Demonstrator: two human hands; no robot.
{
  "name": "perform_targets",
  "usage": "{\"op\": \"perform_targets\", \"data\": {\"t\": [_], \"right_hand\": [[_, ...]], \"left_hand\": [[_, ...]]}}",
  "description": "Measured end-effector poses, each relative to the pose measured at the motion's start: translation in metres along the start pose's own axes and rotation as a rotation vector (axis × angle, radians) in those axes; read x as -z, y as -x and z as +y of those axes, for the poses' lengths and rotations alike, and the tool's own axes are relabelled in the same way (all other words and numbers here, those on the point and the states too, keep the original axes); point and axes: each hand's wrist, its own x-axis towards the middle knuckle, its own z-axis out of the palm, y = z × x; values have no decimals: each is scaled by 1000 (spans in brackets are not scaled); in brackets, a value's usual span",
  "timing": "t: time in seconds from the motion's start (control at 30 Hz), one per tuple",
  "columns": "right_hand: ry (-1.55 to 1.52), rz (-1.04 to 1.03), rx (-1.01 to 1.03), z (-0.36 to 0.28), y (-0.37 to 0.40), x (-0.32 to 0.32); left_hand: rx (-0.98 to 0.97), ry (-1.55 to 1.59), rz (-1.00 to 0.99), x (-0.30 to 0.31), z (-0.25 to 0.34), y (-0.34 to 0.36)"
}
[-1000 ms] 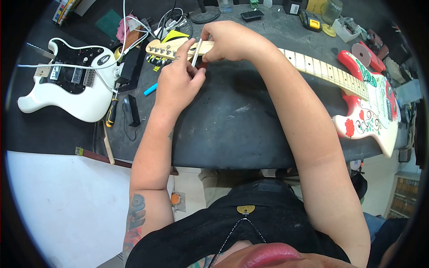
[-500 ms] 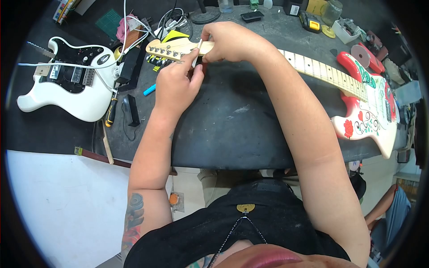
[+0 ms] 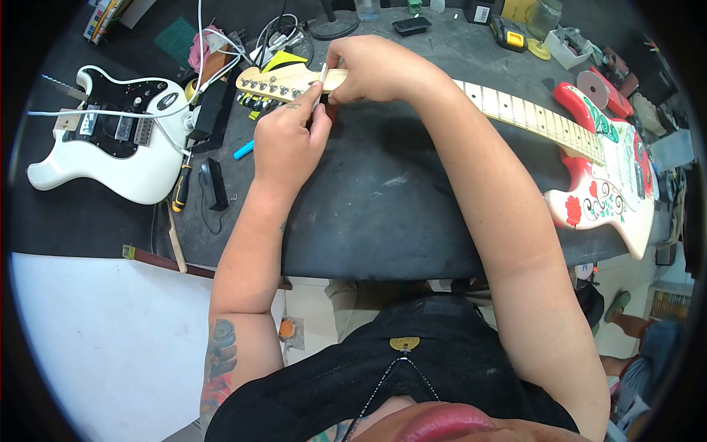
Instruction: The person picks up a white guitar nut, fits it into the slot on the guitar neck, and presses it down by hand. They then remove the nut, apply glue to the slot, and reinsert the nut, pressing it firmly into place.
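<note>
A guitar with a red and white painted body (image 3: pixel 605 202) lies across the dark work surface, its maple neck (image 3: pixel 530 116) running left to a headstock (image 3: pixel 269 82) with tuning pegs. At the nut end of the neck, my left hand (image 3: pixel 294 140) has thumb and finger closed on a small pale strip (image 3: pixel 322 75), which stands across the neck. My right hand (image 3: pixel 372 68) is wrapped round the neck just right of the strip; its fingertips are partly hidden.
A white guitar body (image 3: pixel 110 166) lies at the left, with a screwdriver (image 3: pixel 181 188) and black pickup-like part (image 3: pixel 213 184) beside it. White cables cross there. Tools and containers line the back. Another person's legs (image 3: pixel 633 324) show at the lower right.
The headstock and my left hand have shifted slightly left in view. At the lower right, the other person's legs have moved, and a foot in a green shoe now shows.
</note>
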Motion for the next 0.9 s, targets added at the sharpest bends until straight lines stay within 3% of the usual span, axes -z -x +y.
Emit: {"op": "perform_targets", "data": {"t": [0.23, 0.53, 0.6, 0.83, 0.9], "right_hand": [[25, 76, 27, 2, 2, -2], [3, 32, 9, 0, 1, -1], [1, 35, 14, 0, 1, -1], [91, 51, 55, 3, -6, -2], [109, 52, 72, 9, -12, -9]], "left_hand": [[-45, 20, 85, -4, 2, 0], [46, 117, 83, -5, 7, -5], [136, 98, 2, -2, 11, -8], [73, 110, 21, 2, 7, -8], [165, 48, -41, 7, 9, -6]]}}
